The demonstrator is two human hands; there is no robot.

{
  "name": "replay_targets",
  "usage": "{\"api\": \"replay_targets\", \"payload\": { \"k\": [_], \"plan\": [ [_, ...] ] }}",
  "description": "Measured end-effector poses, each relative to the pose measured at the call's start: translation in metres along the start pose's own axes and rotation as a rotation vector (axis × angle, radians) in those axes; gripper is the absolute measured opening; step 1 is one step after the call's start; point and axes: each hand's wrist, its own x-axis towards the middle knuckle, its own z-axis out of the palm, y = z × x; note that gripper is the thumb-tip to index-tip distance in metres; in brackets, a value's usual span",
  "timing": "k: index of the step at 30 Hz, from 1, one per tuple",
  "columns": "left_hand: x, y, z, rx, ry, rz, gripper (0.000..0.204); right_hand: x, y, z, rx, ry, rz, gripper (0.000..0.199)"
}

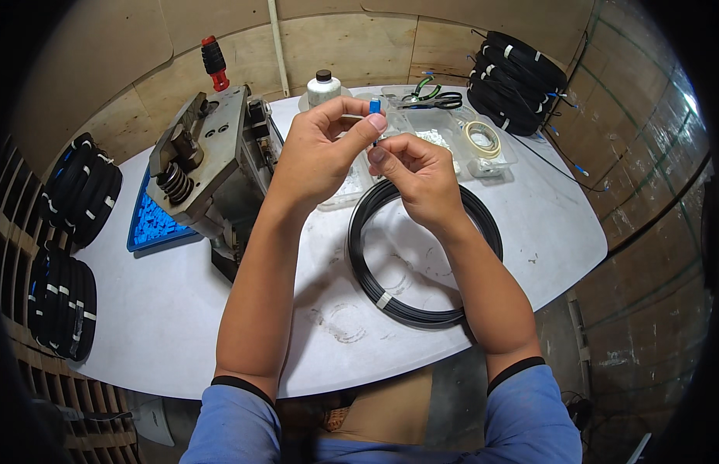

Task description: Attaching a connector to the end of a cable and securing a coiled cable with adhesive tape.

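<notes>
My left hand (322, 151) pinches a small blue connector (374, 106) between thumb and forefinger, raised above the white table (182, 309). My right hand (417, 172) is just below and to the right of it, its fingertips closed on the thin black cable end under the connector. The two hands almost touch. A coil of black cable (390, 298) bound with a white tie lies flat on the table under my right wrist.
A grey metal press (205, 158) with a red-tipped handle stands at the left, a blue tray (155, 224) of small blue parts beside it. Behind the hands are clear plastic trays (452, 127), a tape roll (483, 139), pliers (433, 97) and a white bottle (323, 89). Bundled cable coils (518, 81) sit far right and at the left edge (85, 189).
</notes>
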Motion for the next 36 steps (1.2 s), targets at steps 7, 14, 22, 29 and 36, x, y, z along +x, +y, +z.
{"api": "replay_targets", "payload": {
  "k": [7,14,22,29,36],
  "plan": [
    [0.0,0.003,0.004,-0.033,0.032,0.041,0.025,0.0,0.001,-0.002,-0.044,0.008,-0.024,0.019],
    [0.001,0.001,-0.002,-0.032,0.049,0.093,0.025,0.0,0.003,-0.001,-0.071,0.021,-0.048,0.02],
    [0.001,-0.001,0.001,0.017,0.039,0.115,0.022,0.001,0.004,-0.001,-0.069,0.022,-0.05,0.019],
    [0.0,0.01,0.008,-0.066,0.15,0.161,0.023,0.003,0.003,0.0,-0.015,0.049,-0.051,0.015],
    [-0.003,0.007,0.003,-0.026,0.091,0.184,0.022,0.002,0.001,-0.003,0.02,0.095,-0.035,0.018]
  ]
}}
